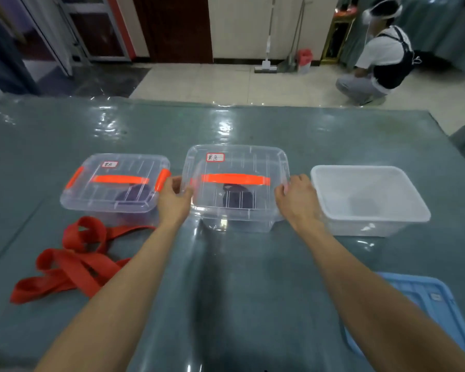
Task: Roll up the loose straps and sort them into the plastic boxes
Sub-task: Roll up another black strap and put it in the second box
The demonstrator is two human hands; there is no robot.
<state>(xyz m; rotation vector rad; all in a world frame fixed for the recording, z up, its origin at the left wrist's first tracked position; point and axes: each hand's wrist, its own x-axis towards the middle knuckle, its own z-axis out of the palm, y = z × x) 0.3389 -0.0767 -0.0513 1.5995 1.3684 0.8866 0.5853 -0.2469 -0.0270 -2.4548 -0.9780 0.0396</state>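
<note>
Three plastic boxes stand in a row on the table. The middle box point(236, 218) holds a dark rolled strap point(235, 198), and its clear lid point(236, 162) with an orange handle sits tilted over it. My left hand point(173, 198) grips the lid's left edge and my right hand point(297, 196) grips its right edge. The left box point(113, 183) is closed with orange clips and has a dark rolled strap inside. The right box point(368, 200) is white, open and holds nothing. A loose red strap point(73, 261) lies tangled at the front left.
A blue lid point(424, 307) lies on the table at the front right. The table carries a glossy grey-green cover point(253, 277). Beyond the far edge, a person point(379, 60) crouches on the tiled floor near a mop and dustpan.
</note>
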